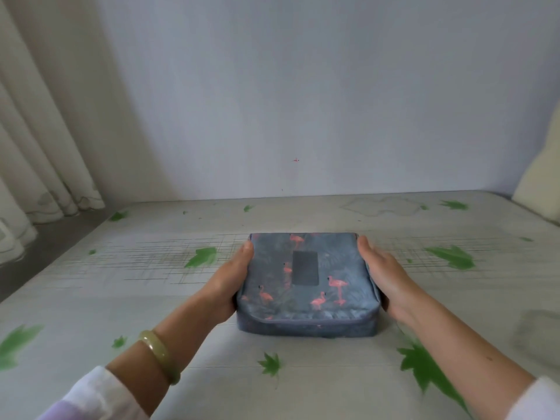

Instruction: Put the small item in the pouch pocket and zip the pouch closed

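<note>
A blue-grey pouch [307,286] printed with pink flamingos lies flat on the bed, a dark rectangular patch on its top face. Its zipper line runs along the near edge and looks closed. My left hand [225,286] presses against the pouch's left side, fingers along the edge. On the opposite side my right hand [383,280] cups the pouch's right side. Both hands hold the pouch between them. No small item is visible.
The bed sheet [181,298] is pale with green leaf prints. A white wall stands just behind the bed. Curtains [39,147] hang at the left, and a cream pillow [539,189] leans at the far right. A blurred grey shape [539,331] lies at the right.
</note>
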